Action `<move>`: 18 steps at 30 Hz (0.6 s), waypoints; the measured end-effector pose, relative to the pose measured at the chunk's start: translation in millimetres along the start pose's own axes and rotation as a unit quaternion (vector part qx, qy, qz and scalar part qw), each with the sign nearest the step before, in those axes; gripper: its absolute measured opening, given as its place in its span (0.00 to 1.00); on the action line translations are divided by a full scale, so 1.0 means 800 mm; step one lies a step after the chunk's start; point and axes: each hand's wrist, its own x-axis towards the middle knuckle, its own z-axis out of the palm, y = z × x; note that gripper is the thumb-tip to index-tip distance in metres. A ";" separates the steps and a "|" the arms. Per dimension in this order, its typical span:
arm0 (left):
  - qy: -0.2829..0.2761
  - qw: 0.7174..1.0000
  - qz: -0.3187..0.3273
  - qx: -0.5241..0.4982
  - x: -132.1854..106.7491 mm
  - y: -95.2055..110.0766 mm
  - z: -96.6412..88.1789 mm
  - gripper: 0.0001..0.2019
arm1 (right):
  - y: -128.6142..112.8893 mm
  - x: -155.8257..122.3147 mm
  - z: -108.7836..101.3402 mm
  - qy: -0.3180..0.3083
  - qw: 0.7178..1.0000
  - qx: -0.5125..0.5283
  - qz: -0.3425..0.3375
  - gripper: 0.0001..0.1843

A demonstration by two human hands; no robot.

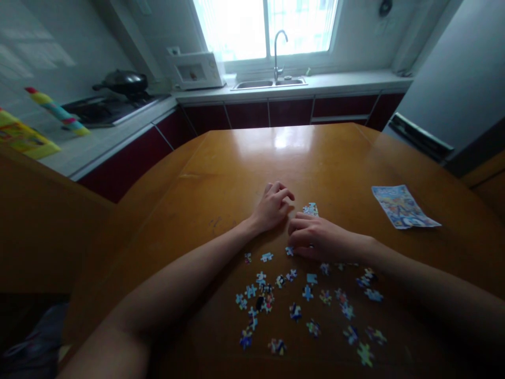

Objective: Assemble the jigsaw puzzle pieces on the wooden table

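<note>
My left hand (272, 206) rests on the wooden table (221, 173), fingers curled, fingertips close to my right hand. My right hand (315, 238) lies flat-ish on the table with fingers pointing left, just below a small joined patch of puzzle pieces (311, 209). One loose piece (290, 251) sits at its fingertips. Several loose jigsaw pieces (303, 300) are scattered on the table nearer to me, beneath both forearms. Whether either hand pinches a piece is hidden by the fingers.
A printed puzzle picture sheet (402, 206) lies at the right of the table. Behind are a kitchen counter with sink and tap (276, 58), a white microwave (196, 70), a stove with a wok (122, 81), and a fridge (453, 79) at right.
</note>
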 end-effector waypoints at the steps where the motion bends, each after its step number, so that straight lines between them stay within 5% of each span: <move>1: -0.001 1.000 0.001 0.001 0.000 -0.001 0.000 0.09 | 0.003 0.000 -0.003 0.012 1.000 0.006 0.007 0.07; 6: -0.006 1.000 0.001 0.008 0.000 -0.004 0.000 0.10 | 0.053 -0.012 -0.033 0.145 0.987 0.013 0.074 0.05; 10: -0.017 1.000 0.005 0.006 0.001 -0.004 -0.002 0.08 | 0.109 -0.033 -0.044 0.272 0.945 -0.014 0.181 0.03; 13: -0.032 0.999 0.024 0.004 0.001 -0.003 -0.004 0.10 | 0.129 -0.041 -0.035 0.277 0.940 -0.026 0.198 0.02; 18: -0.063 0.997 0.045 0.015 0.001 0.001 -0.007 0.13 | 0.121 -0.031 -0.015 0.250 0.950 -0.029 0.188 0.04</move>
